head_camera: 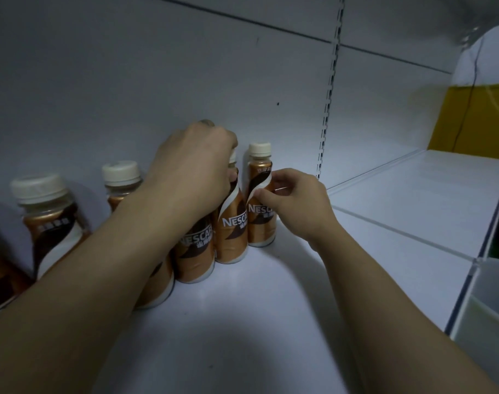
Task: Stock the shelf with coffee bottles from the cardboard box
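Several brown-and-white Nescafé coffee bottles with cream caps stand on the white shelf (242, 322). A row of them runs diagonally from the back wall toward me. My left hand (194, 169) is closed over the top of the second bottle from the back (232, 237), hiding its cap. My right hand (296, 203) pinches the side of the rearmost bottle (259, 206) with thumb and fingers. Two more bottles stand at the left (52, 223) (121, 180). The cardboard box is out of view.
An upright slotted shelf post (326, 115) divides the back wall. To the right lies another white shelf bay (413, 200) with a yellow panel (476, 120) behind it. The shelf's front edge runs down the right side (470, 274).
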{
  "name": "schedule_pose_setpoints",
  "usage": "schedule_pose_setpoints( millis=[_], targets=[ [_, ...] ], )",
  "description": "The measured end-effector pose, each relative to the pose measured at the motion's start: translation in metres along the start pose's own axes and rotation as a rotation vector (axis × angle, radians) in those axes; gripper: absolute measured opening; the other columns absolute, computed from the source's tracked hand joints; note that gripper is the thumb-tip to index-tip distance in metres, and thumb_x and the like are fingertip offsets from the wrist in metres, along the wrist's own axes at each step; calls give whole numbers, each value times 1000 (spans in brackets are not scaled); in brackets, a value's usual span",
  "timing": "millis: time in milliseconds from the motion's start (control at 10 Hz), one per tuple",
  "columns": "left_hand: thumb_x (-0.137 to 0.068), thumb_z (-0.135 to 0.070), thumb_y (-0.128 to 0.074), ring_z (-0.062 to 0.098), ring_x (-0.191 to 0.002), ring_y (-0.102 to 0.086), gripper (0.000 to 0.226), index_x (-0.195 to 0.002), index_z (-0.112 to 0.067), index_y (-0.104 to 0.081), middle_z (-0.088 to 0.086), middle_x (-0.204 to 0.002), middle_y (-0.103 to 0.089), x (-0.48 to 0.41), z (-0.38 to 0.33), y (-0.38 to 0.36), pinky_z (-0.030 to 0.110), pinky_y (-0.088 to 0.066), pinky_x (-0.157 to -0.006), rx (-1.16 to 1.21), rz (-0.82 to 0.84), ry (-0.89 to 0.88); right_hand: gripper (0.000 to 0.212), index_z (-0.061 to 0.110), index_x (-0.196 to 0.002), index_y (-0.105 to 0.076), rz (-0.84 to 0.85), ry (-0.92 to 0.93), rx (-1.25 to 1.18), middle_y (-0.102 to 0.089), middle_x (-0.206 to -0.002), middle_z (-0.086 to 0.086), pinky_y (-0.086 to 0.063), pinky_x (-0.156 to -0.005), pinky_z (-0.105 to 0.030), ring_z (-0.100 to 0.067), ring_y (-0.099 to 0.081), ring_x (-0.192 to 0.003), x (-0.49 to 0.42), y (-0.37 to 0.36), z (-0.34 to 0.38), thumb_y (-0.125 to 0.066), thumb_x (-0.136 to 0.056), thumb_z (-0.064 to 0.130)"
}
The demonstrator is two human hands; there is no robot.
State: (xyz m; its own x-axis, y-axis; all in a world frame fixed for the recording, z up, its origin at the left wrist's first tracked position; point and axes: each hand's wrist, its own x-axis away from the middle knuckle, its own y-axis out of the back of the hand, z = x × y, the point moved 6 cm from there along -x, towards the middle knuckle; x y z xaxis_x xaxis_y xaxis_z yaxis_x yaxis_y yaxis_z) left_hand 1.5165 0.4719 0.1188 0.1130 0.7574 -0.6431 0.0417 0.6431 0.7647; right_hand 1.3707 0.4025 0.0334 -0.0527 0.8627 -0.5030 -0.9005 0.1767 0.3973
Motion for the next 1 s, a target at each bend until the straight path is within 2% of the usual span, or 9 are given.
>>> schedule_pose_setpoints(
  millis=[200, 300, 400, 500, 600, 700, 800, 900, 1000],
  targets=[
    [-85, -26, -68, 33, -93, -58, 32, -113, -11, -62, 13, -107, -58, -1, -1, 0, 44, -51, -79, -19, 4, -8, 22, 35, -89, -60, 4, -2, -71, -70, -83, 13, -55, -75, -24, 0, -66, -81, 0, -4, -4, -73, -75, 25],
    [-85, -27, -68, 32, -92, -58, 33, -113, -13, -61, 12, -107, -57, -1, -1, -1, 44, -52, -77, -16, 4, -20, 22, 32, -94, -63, 21, -4, -112, -71, -83, 13, -55, -78, -26, 1, -67, -83, -1, -6, -8, -71, -75, 24],
    [-84, -32, -68, 30, -91, -58, 35, -114, -16, -61, 9, -106, -58, -1, 1, 3, 42, -50, -74, -25, -5, -39, 24, 34, -102, -61, 56, 5, -87, -69, -90, 16, -52, -76, -24, 2, -64, -87, -1, -10, -11, -66, -79, 31],
    [-85, -36, -64, 29, -92, -57, 34, -114, -18, -60, 8, -106, -60, 4, 0, 9, 39, -46, -77, -78, -10, -83, 25, 37, -104, -56, 76, -17, -42, -66, -94, 17, -53, -76, -28, -3, -63, -90, 1, -13, -10, -63, -81, 35],
    [-85, -35, -60, 28, -99, -54, 35, -116, -18, -57, 8, -111, -59, 16, -1, 17, 38, -40, -82, -109, 12, -127, 49, 29, -127, -50, 96, -37, 11, -64, -115, 11, -48, -80, -27, -11, -60, -106, 8, -12, -1, -66, -81, 36],
    [-82, -38, -61, 27, -107, -52, 44, -121, -19, -55, 6, -119, -58, 33, 7, 37, 38, -36, -91, -148, 13, -161, 80, 21, -148, -29, -41, 30, 35, -40, -147, -2, -36, -104, -33, -18, -39, -132, 15, 5, 26, -69, -81, 41],
    [-81, -44, -59, 26, -113, -51, 50, -126, -20, -55, 5, -124, -58, 52, 24, 68, 37, -31, -99, -165, 31, -147, 85, 26, -149, -25, -81, 215, 68, -34, -151, 0, -28, -106, -30, -16, -30, -137, 29, 12, 81, -67, -78, 50],
    [-82, -51, -57, 26, -118, -50, 60, -134, -21, -50, 4, -130, -56, 81, 45, 106, 37, -32, -103, -142, 53, -47, 85, 29, -150, -23, 58, 348, 172, -30, -154, -3, -29, -112, -42, -20, -25, -140, 52, 0, 133, -64, -79, 53],
    [-84, -55, -52, 26, -120, -50, 64, -138, -21, -47, 4, -132, -56, 115, 66, 142, 36, -36, -101, -134, 31, 46, 84, 33, -150, -22, 140, 431, 254, -26, -157, -3, -24, -114, -43, -22, -22, -143, 73, -2, 173, -61, -80, 58]
  ],
)
